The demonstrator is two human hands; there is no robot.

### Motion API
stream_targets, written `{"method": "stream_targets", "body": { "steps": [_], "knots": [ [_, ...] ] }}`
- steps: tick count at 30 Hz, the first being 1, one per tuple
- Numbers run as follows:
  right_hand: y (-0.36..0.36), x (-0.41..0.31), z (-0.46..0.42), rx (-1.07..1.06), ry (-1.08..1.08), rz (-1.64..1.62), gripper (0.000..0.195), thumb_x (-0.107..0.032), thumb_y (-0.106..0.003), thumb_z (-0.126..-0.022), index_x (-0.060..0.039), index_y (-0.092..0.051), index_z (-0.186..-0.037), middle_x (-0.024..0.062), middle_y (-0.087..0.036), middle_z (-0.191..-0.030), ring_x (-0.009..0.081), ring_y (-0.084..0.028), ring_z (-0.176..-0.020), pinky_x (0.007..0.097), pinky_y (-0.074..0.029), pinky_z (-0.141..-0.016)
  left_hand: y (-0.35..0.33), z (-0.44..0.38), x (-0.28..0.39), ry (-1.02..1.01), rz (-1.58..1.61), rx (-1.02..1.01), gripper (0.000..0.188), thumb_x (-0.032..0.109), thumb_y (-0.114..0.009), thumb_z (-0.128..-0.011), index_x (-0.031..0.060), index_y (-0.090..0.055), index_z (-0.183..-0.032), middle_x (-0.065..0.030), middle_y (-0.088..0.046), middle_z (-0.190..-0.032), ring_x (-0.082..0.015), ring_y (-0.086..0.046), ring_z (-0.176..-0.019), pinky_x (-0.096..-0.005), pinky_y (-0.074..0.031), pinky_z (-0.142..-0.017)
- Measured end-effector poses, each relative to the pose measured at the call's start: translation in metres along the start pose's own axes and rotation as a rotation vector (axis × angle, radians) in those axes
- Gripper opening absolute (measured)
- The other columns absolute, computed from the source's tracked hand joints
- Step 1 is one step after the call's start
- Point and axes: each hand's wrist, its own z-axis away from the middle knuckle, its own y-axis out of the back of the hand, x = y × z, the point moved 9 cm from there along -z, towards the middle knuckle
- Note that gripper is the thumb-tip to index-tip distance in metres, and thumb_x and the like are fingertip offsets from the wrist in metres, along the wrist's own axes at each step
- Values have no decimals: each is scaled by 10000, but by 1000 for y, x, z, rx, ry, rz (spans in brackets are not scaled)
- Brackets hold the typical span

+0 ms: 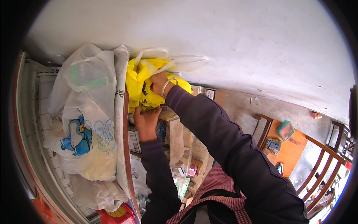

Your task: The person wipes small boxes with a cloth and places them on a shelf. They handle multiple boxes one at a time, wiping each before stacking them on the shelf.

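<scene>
A bright yellow plastic bag (139,81) with dark printing and whitish handles lies bunched against the wall, at the top of a narrow shelf unit. My right hand (159,81), with a metal bangle at the wrist, is pressed into its folds and grips it; the fingertips are hidden. Just below, my left hand (146,123) touches the bag's lower edge, thumb and a finger spread; whether it pinches the plastic is unclear. Left of the bag, a large whitish translucent plastic bag (89,112) with a blue cartoon print rests beside a folded printed sheet (121,84).
Shelves below my hands hold a blue-and-white box (134,141), a torn cardboard piece (176,140) and small packets. A crumpled clear bag (98,193) and a red plastic object (119,215) are at lower left. Rightward stand a wooden table (293,145) with a green box (285,130) and a slatted chair (325,161).
</scene>
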Motion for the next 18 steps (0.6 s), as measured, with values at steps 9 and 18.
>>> {"method": "stream_targets", "body": {
  "steps": [9, 18],
  "knots": [
    [-32, 72, -70, -270, 51, 839, 283, -216, -584, -780, -150, -619, -1053, 121, -631, -1030, 304, -591, -974, 403, -479, -787, -143, 115, 26, -1130, -1596, -69, 326, 123, -449, -942, -21, -505, -1229, -177, -526, -1241, -283, -513, -1138, -346, -389, -947],
    [33, -20, 28, -261, -18, 286, 631, -191, -728, -719, 0, -452, -1253, 116, -622, -999, 245, -600, -900, 313, -489, -747, -121, 50, 69, -1320, -1474, 283, 383, 167, -530, -897, -52, -498, -1209, -239, -546, -1189, -337, -535, -1075, -368, -397, -920]
  ]
}}
